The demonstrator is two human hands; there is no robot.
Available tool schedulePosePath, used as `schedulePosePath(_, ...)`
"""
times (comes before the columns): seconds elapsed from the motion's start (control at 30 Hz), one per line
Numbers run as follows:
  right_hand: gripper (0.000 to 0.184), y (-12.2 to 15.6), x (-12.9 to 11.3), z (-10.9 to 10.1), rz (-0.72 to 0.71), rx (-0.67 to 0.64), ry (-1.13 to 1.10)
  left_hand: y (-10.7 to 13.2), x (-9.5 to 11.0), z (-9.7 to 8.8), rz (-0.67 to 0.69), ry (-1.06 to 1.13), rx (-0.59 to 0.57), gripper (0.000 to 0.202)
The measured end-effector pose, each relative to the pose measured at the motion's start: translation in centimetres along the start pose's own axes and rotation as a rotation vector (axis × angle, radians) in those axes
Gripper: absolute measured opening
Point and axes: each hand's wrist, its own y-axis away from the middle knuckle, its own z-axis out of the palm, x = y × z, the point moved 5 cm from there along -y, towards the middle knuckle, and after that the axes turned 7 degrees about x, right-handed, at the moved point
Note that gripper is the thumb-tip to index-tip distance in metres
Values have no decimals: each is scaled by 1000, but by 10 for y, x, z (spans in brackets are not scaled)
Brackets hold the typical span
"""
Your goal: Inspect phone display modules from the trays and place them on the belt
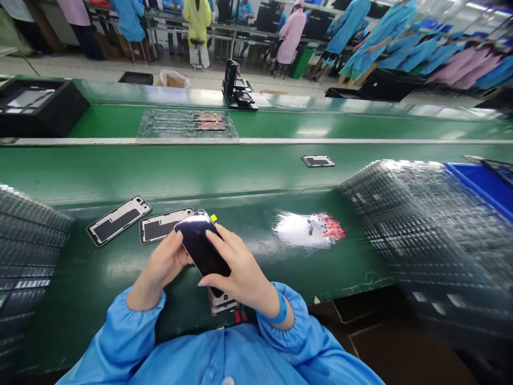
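A dark glossy phone panel [200, 243] with a small yellow tab at its top is held over the near edge of the green bench. My left hand [162, 264] grips its left edge with curled fingers. My right hand [236, 272] lies over its lower right side, fingers pressed on the glass. A white-edged part [222, 303] shows beneath the panel. Two flat phone back frames [118, 220] [165, 224] lie on the bench just left of my hands.
A pile of peeled white films with red tabs [308, 230] lies to the right. Stacks of clear trays stand at the left [28, 256] and right [425, 230]. A lone frame [318, 160] sits on the conveyor; a clear tray [186, 124] beyond. Other people work in the background.
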Motion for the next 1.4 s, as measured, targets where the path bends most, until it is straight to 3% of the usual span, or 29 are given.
schedulePosePath(0.1,70,3,24,3,233,-52,-347,-7,9,-15,0,22,117,31)
schedulePosePath(0.2,52,13,42,14,519,-244,-689,-11,15,-27,11,13,181,32)
schedulePosePath(0.27,51,20,45,22,637,-369,-887,-13,15,-30,8,4,206,32)
schedulePosePath(0.33,53,23,46,26,693,-398,-989,-13,14,-28,24,4,217,34)
schedulePosePath(0.4,52,22,47,27,714,-350,-1016,-12,14,-20,30,-9,164,46)
schedulePosePath(0.5,54,17,49,23,720,-226,-1015,-4,12,-1,-7,-158,-56,61)
schedulePosePath(0.6,54,13,51,16,715,-111,-998,7,10,14,-10,-467,-193,43)
schedulePosePath(0.8,45,13,54,8,639,8,-885,21,7,23,118,-813,-7,39)
schedulePosePath(0.93,44,12,56,3,619,58,-767,25,8,31,221,-915,62,33)
schedulePosePath(1.03,46,8,57,6,654,65,-852,18,9,33,158,-845,-55,33)
schedulePosePath(1.1,49,5,59,12,689,51,-937,6,19,29,98,-689,-122,30)
schedulePosePath(1.17,55,2,62,18,708,-6,-960,-15,35,17,37,-496,-79,33)
schedulePosePath(1.27,62,2,66,21,694,-96,-713,-56,61,-7,-87,-393,94,24)
schedulePosePath(1.33,58,6,69,17,665,-129,-248,-86,81,-21,-93,-407,195,13)
schedulePosePath(1.4,58,13,66,15,609,-222,275,-114,102,-31,-8,-391,279,12)
